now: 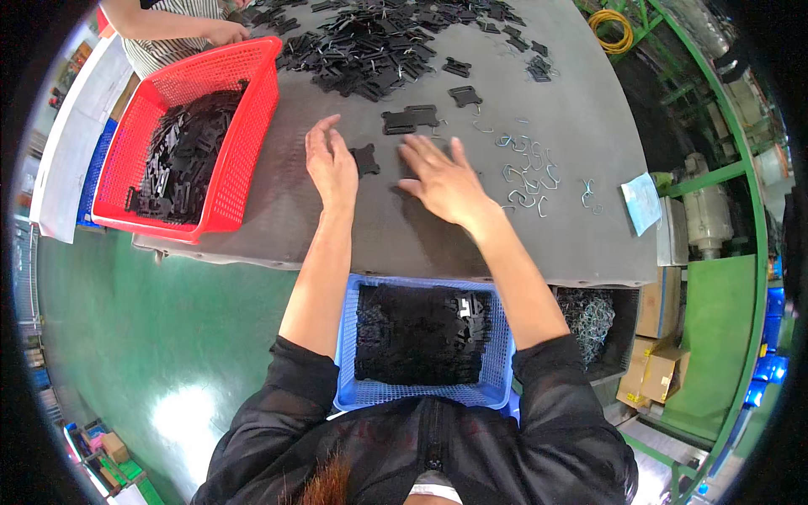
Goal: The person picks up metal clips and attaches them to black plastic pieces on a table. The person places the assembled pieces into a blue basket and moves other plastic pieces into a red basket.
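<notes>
Between our two hands lies a small black flat piece (365, 160) with notched edges, just beside the fingers of our left hand (331, 167); we cannot tell whether they touch it. That hand is open, its fingers loosely bent and raised, and our right hand (446, 181), slightly blurred, is open too, fingers spread and palm down. Just beyond our right fingertips lie two overlapping black plates (409, 119), and farther out from both hands spreads a large heap of black parts (370, 55). To the right of our right hand we see a scatter of bent metal hooks (530, 172), then a pale blue packet (641, 204) near the edge of the grey table (290, 202). Below and left of our left hand runs a glossy green floor (168, 328); well right of our right hand stands a green metal frame (716, 174). Left of our left hand, a red basket (263, 126) holds many black parts, with another person's hand (225, 32) near its far rim. Nearer our body, between our forearms, a blue basket (343, 337) holds more black parts and one white bit (464, 307); beside our right forearm, a dark bin (624, 341) holds tangled metal wire pieces (589, 320).
</notes>
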`<action>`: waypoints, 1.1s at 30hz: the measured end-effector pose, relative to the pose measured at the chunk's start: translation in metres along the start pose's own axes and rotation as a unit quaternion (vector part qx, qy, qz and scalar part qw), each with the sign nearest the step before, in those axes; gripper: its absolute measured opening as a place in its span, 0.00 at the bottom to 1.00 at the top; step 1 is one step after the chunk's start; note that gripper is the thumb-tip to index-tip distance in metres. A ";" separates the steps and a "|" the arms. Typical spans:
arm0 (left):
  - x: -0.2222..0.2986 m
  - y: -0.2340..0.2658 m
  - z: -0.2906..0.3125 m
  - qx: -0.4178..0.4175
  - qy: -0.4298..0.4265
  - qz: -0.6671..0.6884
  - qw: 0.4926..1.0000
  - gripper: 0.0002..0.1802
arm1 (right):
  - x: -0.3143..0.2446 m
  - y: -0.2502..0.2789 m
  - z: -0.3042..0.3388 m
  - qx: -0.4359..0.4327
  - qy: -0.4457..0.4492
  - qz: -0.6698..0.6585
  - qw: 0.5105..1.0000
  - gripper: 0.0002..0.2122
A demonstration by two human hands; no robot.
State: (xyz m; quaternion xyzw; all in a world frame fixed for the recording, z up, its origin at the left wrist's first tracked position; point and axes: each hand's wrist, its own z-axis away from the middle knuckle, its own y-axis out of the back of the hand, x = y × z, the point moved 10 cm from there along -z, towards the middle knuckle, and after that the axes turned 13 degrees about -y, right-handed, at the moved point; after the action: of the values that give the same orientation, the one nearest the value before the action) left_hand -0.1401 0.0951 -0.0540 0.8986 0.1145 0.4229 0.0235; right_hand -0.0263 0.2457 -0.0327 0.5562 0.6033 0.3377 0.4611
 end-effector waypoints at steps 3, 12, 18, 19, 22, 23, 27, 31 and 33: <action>0.021 -0.003 -0.002 -0.022 -0.042 -0.052 0.998 0.11 | 0.041 0.000 0.015 -0.056 -0.086 0.093 0.990 0.26; 0.011 -0.008 0.004 -0.042 0.004 -0.022 0.999 0.11 | 0.069 -0.007 -0.002 -0.077 -0.180 0.087 0.977 0.26; 0.081 -0.077 -0.016 -0.139 -0.216 -0.002 0.966 0.14 | 0.109 0.008 -0.017 -0.056 -0.202 0.104 0.972 0.22; 0.092 -0.108 -0.015 -0.174 -0.241 0.015 0.955 0.14 | 0.114 0.004 -0.019 -0.004 -0.161 0.084 0.983 0.22; 0.092 -0.185 -0.017 -0.265 -0.296 0.004 0.918 0.15 | 0.149 -0.005 -0.021 -0.022 -0.219 0.113 0.969 0.23; 0.081 -0.202 -0.021 -0.289 -0.310 -0.032 0.905 0.17 | 0.161 -0.003 -0.015 -0.018 -0.236 0.109 0.966 0.24; 0.037 -0.270 -0.027 -0.423 -0.281 -0.181 0.842 0.29 | 0.207 0.015 0.022 0.014 -0.297 0.076 0.952 0.23; 0.028 -0.287 -0.007 -0.496 -0.273 -0.192 0.801 0.32 | 0.241 0.033 0.045 0.009 -0.314 0.169 0.934 0.22; 0.045 -0.273 0.015 -0.528 -0.303 -0.131 0.783 0.31 | 0.240 0.043 0.047 -0.002 -0.326 0.179 0.928 0.21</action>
State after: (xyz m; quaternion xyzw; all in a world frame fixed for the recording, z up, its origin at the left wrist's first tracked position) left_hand -0.1522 0.3719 -0.0676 0.8040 -0.0231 0.1164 0.5826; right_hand 0.0435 0.4833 -0.0533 0.7337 0.3094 0.2161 0.5650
